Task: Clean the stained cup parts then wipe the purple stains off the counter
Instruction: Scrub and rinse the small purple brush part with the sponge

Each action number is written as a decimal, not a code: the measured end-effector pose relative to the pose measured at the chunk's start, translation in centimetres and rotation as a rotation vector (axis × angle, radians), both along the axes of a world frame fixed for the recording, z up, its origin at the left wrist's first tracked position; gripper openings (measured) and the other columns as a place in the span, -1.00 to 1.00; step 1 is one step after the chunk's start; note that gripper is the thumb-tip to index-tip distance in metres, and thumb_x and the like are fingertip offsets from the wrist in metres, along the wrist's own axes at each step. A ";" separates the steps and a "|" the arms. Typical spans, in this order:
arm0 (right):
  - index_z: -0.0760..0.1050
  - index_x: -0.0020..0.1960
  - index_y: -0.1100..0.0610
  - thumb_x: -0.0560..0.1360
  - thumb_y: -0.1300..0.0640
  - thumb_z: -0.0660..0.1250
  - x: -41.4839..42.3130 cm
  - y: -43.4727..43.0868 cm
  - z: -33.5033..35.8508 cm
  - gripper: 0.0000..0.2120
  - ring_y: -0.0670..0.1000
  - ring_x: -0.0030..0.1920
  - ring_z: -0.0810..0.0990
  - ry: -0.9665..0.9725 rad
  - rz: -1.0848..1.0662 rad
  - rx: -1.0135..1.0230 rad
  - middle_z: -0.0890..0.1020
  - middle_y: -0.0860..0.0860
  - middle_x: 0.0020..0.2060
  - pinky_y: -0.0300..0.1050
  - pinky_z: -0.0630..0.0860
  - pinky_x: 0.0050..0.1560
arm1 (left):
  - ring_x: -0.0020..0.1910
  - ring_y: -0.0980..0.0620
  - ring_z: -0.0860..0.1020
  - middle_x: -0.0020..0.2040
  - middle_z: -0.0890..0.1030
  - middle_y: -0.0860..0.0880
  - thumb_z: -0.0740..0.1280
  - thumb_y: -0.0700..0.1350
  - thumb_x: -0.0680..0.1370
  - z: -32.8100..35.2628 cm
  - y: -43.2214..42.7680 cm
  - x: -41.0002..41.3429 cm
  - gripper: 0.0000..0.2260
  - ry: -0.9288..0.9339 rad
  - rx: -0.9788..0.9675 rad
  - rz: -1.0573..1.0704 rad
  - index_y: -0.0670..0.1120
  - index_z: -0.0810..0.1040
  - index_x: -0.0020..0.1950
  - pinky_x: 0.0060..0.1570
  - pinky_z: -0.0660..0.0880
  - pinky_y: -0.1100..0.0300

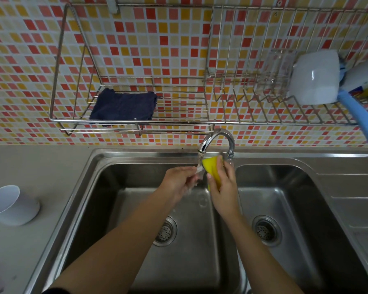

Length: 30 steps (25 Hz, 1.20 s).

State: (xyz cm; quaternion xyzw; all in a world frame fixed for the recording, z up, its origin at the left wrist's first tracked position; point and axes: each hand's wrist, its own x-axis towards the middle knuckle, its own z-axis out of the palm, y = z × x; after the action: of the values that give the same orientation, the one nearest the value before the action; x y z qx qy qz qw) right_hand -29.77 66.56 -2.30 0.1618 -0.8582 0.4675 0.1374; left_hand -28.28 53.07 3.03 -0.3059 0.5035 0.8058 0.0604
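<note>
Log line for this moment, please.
left hand: under tap water | right hand: grip on yellow sponge | white cup: on counter

The grey bench (pixel 51 166) holds a twin-bowl steel sink (pixel 338 166) and, at its left edge, a white cup (pixel 11 205) lying on its side, with faint purple stains (pixel 0 279) at the near left corner, while the wire wall rack (pixel 179 122) above carries a folded dark blue cloth (pixel 123 107).

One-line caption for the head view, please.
Left hand rinses under the running chrome faucet; right hand grips a yellow sponge over the steel double sink.
</note>
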 end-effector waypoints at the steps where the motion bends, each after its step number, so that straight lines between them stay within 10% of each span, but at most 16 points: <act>1: 0.17 0.47 0.12 0.55 0.09 0.21 0.1 -0.1 -0.2 -0.48 0.02 0.31 0.31 0.018 0.018 0.035 0.34 0.18 0.34 -0.13 0.30 0.30 | -0.49 0.17 0.53 -0.34 0.58 -0.11 0.29 -0.30 0.54 -0.1 -0.1 0.1 -0.88 -0.017 -0.017 -0.014 -0.34 0.57 -0.01 -0.42 0.50 0.43; 12: 0.23 0.44 0.12 0.55 0.11 0.20 0.0 -1.3 0.0 -0.53 0.04 0.29 0.35 -0.011 0.052 0.042 0.37 0.16 0.32 -0.14 0.32 0.26 | -0.57 0.16 0.51 -0.28 0.54 -0.19 0.26 -0.32 0.54 0.9 -0.7 0.6 -0.88 -0.066 0.038 0.018 -0.37 0.54 -0.11 -0.54 0.43 0.46; 24: 0.24 0.44 0.11 0.55 0.17 0.24 0.2 -1.4 0.1 -0.53 -0.10 0.23 0.31 -0.033 0.027 -0.011 0.35 0.06 0.30 -0.65 0.15 0.09 | -0.56 0.18 0.49 -0.29 0.56 -0.15 0.30 -0.29 0.53 1.2 -0.4 0.1 -0.90 -0.104 -0.004 0.013 -0.29 0.57 -0.14 -0.56 0.40 0.47; 30: 0.23 0.46 0.09 0.53 0.15 0.29 -0.1 -1.2 0.0 -0.47 -0.04 0.22 0.37 -0.109 0.088 -0.016 0.38 0.11 0.30 -0.39 0.28 0.16 | -0.50 0.16 0.49 -0.28 0.55 -0.17 0.29 -0.32 0.53 1.2 -0.4 0.3 -0.90 -0.098 -0.047 0.011 -0.34 0.56 -0.12 -0.53 0.42 0.46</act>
State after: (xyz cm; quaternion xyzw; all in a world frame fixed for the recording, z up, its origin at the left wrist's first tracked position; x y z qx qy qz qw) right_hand -29.88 65.39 -2.30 0.1724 -0.8526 0.4881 0.0711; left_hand -27.97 52.66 4.27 -0.3493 0.5171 0.7779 0.0733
